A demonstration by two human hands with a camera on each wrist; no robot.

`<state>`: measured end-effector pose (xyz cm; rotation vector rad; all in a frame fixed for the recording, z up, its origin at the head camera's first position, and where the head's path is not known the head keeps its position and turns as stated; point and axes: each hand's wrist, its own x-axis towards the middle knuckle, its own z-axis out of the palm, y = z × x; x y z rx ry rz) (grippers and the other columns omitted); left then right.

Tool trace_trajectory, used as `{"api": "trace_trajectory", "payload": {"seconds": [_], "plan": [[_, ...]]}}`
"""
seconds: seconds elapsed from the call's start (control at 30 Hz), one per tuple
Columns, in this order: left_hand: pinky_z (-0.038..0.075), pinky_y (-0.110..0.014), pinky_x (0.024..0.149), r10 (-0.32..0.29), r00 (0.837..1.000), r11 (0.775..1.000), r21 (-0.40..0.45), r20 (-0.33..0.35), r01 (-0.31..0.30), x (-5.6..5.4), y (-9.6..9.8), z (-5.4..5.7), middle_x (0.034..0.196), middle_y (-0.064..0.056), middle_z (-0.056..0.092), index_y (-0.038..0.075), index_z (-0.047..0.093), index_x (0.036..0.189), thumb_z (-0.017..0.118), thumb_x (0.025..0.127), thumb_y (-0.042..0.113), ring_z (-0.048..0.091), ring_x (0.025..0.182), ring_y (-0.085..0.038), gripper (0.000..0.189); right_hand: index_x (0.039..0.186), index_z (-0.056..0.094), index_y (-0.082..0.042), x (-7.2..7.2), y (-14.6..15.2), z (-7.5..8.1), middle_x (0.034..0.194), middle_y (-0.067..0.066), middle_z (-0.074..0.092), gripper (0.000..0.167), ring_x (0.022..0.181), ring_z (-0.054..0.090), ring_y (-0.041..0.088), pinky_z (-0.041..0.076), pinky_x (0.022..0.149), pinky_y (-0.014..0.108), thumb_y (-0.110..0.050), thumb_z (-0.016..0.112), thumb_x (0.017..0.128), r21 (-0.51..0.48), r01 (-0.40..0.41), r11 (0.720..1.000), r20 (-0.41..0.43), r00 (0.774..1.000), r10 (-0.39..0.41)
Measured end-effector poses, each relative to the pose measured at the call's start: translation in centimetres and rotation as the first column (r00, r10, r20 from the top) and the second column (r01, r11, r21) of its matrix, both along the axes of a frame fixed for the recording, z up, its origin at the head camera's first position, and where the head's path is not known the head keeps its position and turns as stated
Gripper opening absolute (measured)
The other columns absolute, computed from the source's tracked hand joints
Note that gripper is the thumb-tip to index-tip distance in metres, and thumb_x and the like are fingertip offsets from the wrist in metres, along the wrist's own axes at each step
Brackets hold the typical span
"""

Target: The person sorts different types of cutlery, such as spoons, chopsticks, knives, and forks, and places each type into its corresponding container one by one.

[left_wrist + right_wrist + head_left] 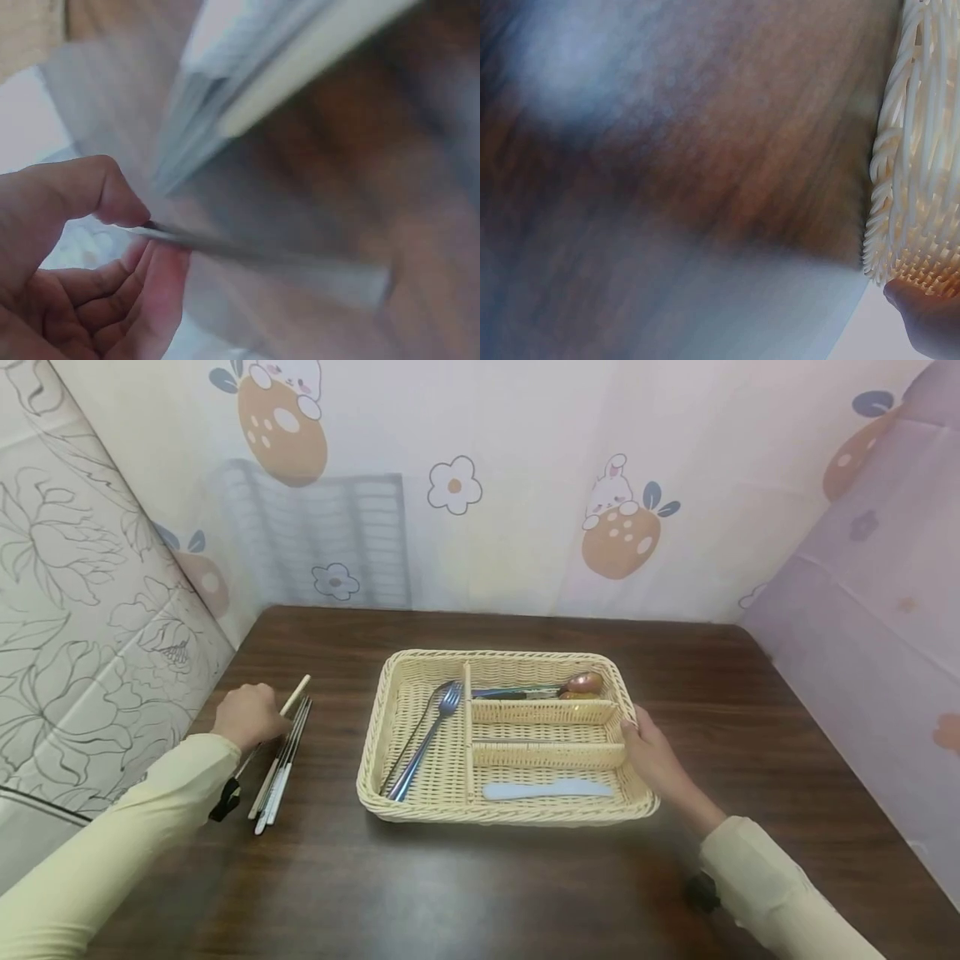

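On the left of the table, my left hand (251, 714) pinches a thin chopstick (295, 695) between thumb and fingers. The left wrist view shows the pinched stick running out from the fingertips, its end blurred. Beside this hand lies a bundle of several chopsticks (281, 772), some metal and one cream-coloured. My right hand (651, 756) grips the right end of a cream woven cutlery basket (510, 814), thumb at the rim. In the right wrist view, a fingertip (911, 304) lies against the weave.
Dividers split the basket. Its left compartment holds a bluish fork (427, 743) and another slim utensil. Spoons, one with a coppery bowl (583, 682), lie at the back right, and a pale knife (547, 789) at the front. Patterned cloth (510, 527) hangs behind the brown table (450, 893).
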<state>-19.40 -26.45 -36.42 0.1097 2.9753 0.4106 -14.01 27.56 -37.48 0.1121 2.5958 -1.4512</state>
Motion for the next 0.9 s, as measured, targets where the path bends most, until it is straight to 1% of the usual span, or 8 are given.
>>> {"api": "trace_trajectory", "payload": {"seconds": [0.13, 0.33, 0.47, 0.57, 0.63, 0.7, 0.77, 0.9], "plan": [[0.041, -0.040, 0.042, -0.057, 0.996, 0.997, -0.046, -0.064, 0.054, -0.6, 1.6, 2.0, 0.053, -0.005, 0.049, 0.007, 0.052, 0.060, 0.070, 0.075, 0.020, 0.048, 0.048, -0.024, 0.027, 0.151, -0.002, -0.005, 0.0, -0.1, 0.1, 0.146, 0.033, 0.022, 0.056, 0.130, 0.034, 0.046, 0.030, 0.102, 0.055, -0.027, 0.020, 0.105, 0.011, -0.006, 1.000, 0.006, 1.000, 0.006], [0.043, -0.043, 0.044, -0.197, 0.974, 0.979, -0.076, -0.114, 0.189, -1.0, 5.7, 5.0, 0.054, -0.004, 0.050, 0.005, 0.054, 0.062, 0.074, 0.075, 0.019, 0.048, 0.049, -0.024, 0.027, 0.152, -0.001, -0.006, 0.0, -0.1, 0.1, 0.147, 0.033, 0.023, 0.057, 0.128, 0.036, 0.046, 0.033, 0.101, 0.054, -0.029, 0.020, 0.105, -0.005, 0.000, 1.000, 0.019, 1.000, 0.000], [0.041, -0.039, 0.045, -0.270, 0.952, 0.962, -0.076, -0.143, 0.261, -1.3, 8.9, 5.9, 0.053, -0.002, 0.046, 0.009, 0.050, 0.059, 0.071, 0.070, 0.012, 0.044, 0.049, -0.021, 0.024, 0.152, 0.001, -0.008, 0.1, 0.0, 0.1, 0.143, 0.033, 0.029, 0.057, 0.120, 0.046, 0.044, 0.040, 0.096, 0.052, -0.030, 0.020, 0.104, -0.015, 0.011, 1.000, 0.020, 1.000, -0.011], [0.035, -0.032, 0.043, -0.345, 0.928, 0.938, -0.070, -0.139, 0.339, -1.4, 11.6, 6.0, 0.051, 0.001, 0.039, 0.012, 0.042, 0.055, 0.065, 0.065, 0.003, 0.036, 0.048, -0.016, 0.027, 0.152, 0.002, -0.008, 0.1, 0.0, 0.0, 0.140, 0.033, 0.033, 0.056, 0.116, 0.050, 0.043, 0.044, 0.092, 0.050, -0.031, 0.021, 0.104, -0.023, 0.019, 1.000, 0.021, 1.000, -0.018], [0.031, -0.028, 0.043, -0.414, 0.899, 0.910, -0.060, -0.141, 0.410, -1.3, 13.4, 6.0, 0.051, 0.003, 0.034, 0.014, 0.038, 0.056, 0.062, 0.063, -0.003, 0.031, 0.048, -0.013, 0.030, 0.152, 0.004, -0.008, 0.1, -0.1, -0.1, 0.139, 0.033, 0.034, 0.056, 0.114, 0.051, 0.042, 0.046, 0.090, 0.048, -0.031, 0.022, 0.104, -0.023, 0.019, 1.000, 0.016, 1.000, -0.019], [0.028, -0.025, 0.045, -0.487, 0.859, 0.873, -0.062, -0.157, 0.483, -1.2, 15.2, 6.1, 0.052, 0.005, 0.031, 0.014, 0.036, 0.057, 0.062, 0.062, -0.006, 0.028, 0.050, -0.012, 0.033, 0.152, 0.004, -0.008, 0.1, -0.1, -0.1, 0.138, 0.033, 0.035, 0.056, 0.113, 0.052, 0.043, 0.047, 0.089, 0.048, -0.030, 0.022, 0.104, -0.029, 0.022, 0.999, 0.013, 1.000, -0.021], [0.026, -0.024, 0.047, -0.556, 0.812, 0.830, -0.077, -0.178, 0.552, -1.1, 16.9, 6.3, 0.053, 0.006, 0.030, 0.014, 0.037, 0.058, 0.063, 0.064, -0.006, 0.027, 0.051, -0.011, 0.034, 0.152, 0.004, -0.007, 0.1, -0.2, -0.1, 0.140, 0.033, 0.033, 0.055, 0.118, 0.049, 0.043, 0.042, 0.095, 0.050, -0.029, 0.022, 0.104, -0.017, 0.020, 1.000, 0.009, 1.000, -0.020], [0.027, -0.025, 0.050, -0.646, 0.749, 0.761, -0.051, -0.146, 0.646, -1.1, 20.5, 7.1, 0.056, 0.005, 0.030, 0.015, 0.037, 0.060, 0.060, 0.070, -0.008, 0.028, 0.054, -0.012, 0.035, 0.152, 0.004, -0.005, 0.1, -0.2, 0.0, 0.146, 0.032, 0.026, 0.055, 0.129, 0.036, 0.044, 0.030, 0.103, 0.054, -0.027, 0.022, 0.104, 0.005, 0.027, 1.000, 0.001, 1.000, -0.027]]}}
